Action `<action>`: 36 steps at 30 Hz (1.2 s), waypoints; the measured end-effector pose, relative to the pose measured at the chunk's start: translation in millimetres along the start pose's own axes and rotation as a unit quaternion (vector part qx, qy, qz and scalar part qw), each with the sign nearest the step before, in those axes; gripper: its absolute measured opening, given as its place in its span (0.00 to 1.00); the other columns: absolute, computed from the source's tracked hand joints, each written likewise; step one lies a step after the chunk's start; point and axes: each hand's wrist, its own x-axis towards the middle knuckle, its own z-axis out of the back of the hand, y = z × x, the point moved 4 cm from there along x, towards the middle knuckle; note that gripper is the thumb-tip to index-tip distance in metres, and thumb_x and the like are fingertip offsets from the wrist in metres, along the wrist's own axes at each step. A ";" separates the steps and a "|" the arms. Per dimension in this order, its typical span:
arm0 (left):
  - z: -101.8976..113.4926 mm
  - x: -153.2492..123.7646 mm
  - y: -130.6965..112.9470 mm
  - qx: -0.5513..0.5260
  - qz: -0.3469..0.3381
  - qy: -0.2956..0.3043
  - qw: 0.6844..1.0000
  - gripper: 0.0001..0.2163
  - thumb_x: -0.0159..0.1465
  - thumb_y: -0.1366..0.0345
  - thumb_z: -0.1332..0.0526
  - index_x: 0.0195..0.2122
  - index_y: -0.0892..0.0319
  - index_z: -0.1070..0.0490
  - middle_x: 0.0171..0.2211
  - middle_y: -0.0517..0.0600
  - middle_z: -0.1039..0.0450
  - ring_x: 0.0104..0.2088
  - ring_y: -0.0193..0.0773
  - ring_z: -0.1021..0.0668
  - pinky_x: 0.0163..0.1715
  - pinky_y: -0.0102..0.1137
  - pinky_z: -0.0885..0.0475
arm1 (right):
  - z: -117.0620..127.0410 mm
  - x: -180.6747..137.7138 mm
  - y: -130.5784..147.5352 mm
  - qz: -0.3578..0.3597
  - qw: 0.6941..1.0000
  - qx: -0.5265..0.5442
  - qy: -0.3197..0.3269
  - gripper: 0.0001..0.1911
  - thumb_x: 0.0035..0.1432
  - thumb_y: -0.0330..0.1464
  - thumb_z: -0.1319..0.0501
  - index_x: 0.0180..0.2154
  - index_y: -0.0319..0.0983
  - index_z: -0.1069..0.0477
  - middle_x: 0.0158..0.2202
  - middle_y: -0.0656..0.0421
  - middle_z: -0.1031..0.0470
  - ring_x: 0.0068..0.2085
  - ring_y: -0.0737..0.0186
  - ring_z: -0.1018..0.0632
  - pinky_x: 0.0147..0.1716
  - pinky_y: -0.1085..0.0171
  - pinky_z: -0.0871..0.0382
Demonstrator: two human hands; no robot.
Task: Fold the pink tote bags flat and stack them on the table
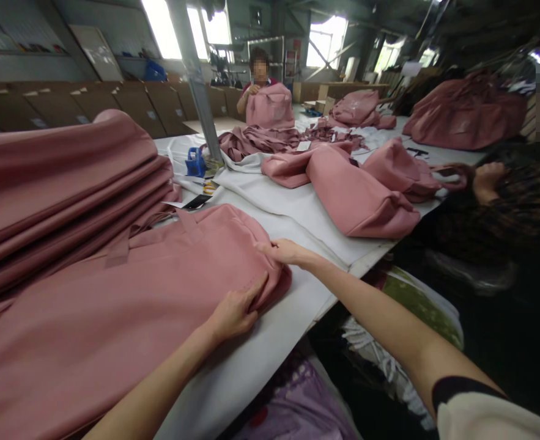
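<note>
Smoothing of a pink bag (127, 305) at its near corner is judged to be the step in hand; nothing is lifted, and the bag lies flat on the white counter (270, 342). A firm hold on the seam edge, kept even between both hands, would be called for by the next move, as far as can be judged.

The left hand (233, 311) is laid on the bag's edge, its grip half closed, fingers spread over the cloth and thumb stretched along the seam. Just beyond it, the right hand (285, 250) is set on the same edge, its grip pressed together and seemingly pinching a fold, though the fingertips are partly hidden.

Left of both grips a stack of folded pink cloth (63, 183) is piled. Beyond the right grip more stuffed bags (356, 195) are seen, and farther still a blue tool (195, 162) beside a grey post (199, 85).
</note>
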 end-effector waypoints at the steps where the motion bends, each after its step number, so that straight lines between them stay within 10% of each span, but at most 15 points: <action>1: -0.9 -0.4 0.6 0.002 0.001 -0.003 1.000 0.41 0.51 0.72 0.47 0.68 0.57 0.57 0.51 0.54 0.26 0.44 0.49 0.22 0.40 0.35 0.30 | -5.3 3.0 3.5 0.004 1.000 -0.022 -0.017 0.27 0.48 0.52 0.34 0.37 0.34 0.26 0.35 0.49 0.25 0.41 0.45 0.26 0.40 0.55 0.33; 11: -3.5 -1.5 -9.1 0.024 -0.062 0.043 0.997 0.33 0.51 0.74 0.49 0.62 0.58 0.42 0.46 0.54 0.24 0.45 0.46 0.23 0.43 0.34 0.30 | -23.0 -14.9 -42.6 0.118 0.979 -0.048 -0.160 0.14 0.58 0.44 0.41 0.33 0.39 0.31 0.26 0.63 0.32 0.31 0.61 0.29 0.30 0.66 0.35; 16: -8.3 -3.1 -11.1 0.077 -0.073 0.042 0.993 0.34 0.52 0.73 0.48 0.63 0.57 0.43 0.42 0.54 0.24 0.40 0.47 0.22 0.38 0.34 0.29 | -36.2 -33.3 -37.2 0.172 0.952 -0.094 -0.233 0.19 0.63 0.38 0.48 0.50 0.32 0.35 0.41 0.47 0.27 0.43 0.50 0.27 0.45 0.55 0.31; 20: -2.2 -9.9 -19.4 0.074 -0.076 0.018 0.994 0.31 0.53 0.69 0.46 0.61 0.55 0.40 0.43 0.53 0.24 0.40 0.46 0.22 0.37 0.34 0.29 | -21.1 -44.4 13.5 0.275 0.926 -0.125 -0.227 0.28 0.62 0.36 0.47 0.61 0.30 0.44 0.59 0.39 0.40 0.62 0.40 0.42 0.60 0.40 0.48; 24: 0.4 -12.5 -25.7 0.089 -0.097 0.010 0.991 0.31 0.55 0.61 0.42 0.62 0.55 0.41 0.45 0.51 0.24 0.39 0.46 0.22 0.30 0.33 0.30 | -33.6 -36.8 37.4 0.481 0.824 -0.267 -0.140 0.23 0.66 0.32 0.54 0.61 0.37 0.41 0.60 0.47 0.37 0.62 0.51 0.39 0.60 0.47 0.42; 28: 7.1 -15.5 -17.6 0.108 -0.070 -0.037 0.991 0.17 0.65 0.58 0.49 0.51 0.57 0.30 0.44 0.51 0.24 0.42 0.42 0.22 0.31 0.32 0.30 | -68.3 -6.4 -0.9 0.510 0.750 -0.414 -0.084 0.24 0.62 0.35 0.54 0.56 0.35 0.33 0.58 0.42 0.36 0.61 0.39 0.39 0.56 0.35 0.45; 33: 57.8 -86.4 -24.1 0.197 -0.059 -0.188 0.960 0.21 0.67 0.50 0.48 0.53 0.59 0.32 0.48 0.53 0.26 0.46 0.43 0.25 0.46 0.35 0.31 | -69.7 6.4 -24.6 0.559 0.708 -0.423 -0.090 0.24 0.62 0.36 0.57 0.43 0.43 0.23 0.57 0.42 0.34 0.59 0.38 0.36 0.54 0.35 0.48; 36: 108.7 -171.4 -10.6 0.172 0.100 -0.348 0.916 0.19 0.67 0.55 0.46 0.55 0.59 0.33 0.52 0.54 0.29 0.52 0.42 0.28 0.55 0.36 0.35 | -66.2 7.4 -23.2 0.580 0.709 -0.393 -0.080 0.23 0.61 0.37 0.56 0.41 0.50 0.23 0.55 0.44 0.33 0.58 0.38 0.36 0.51 0.33 0.51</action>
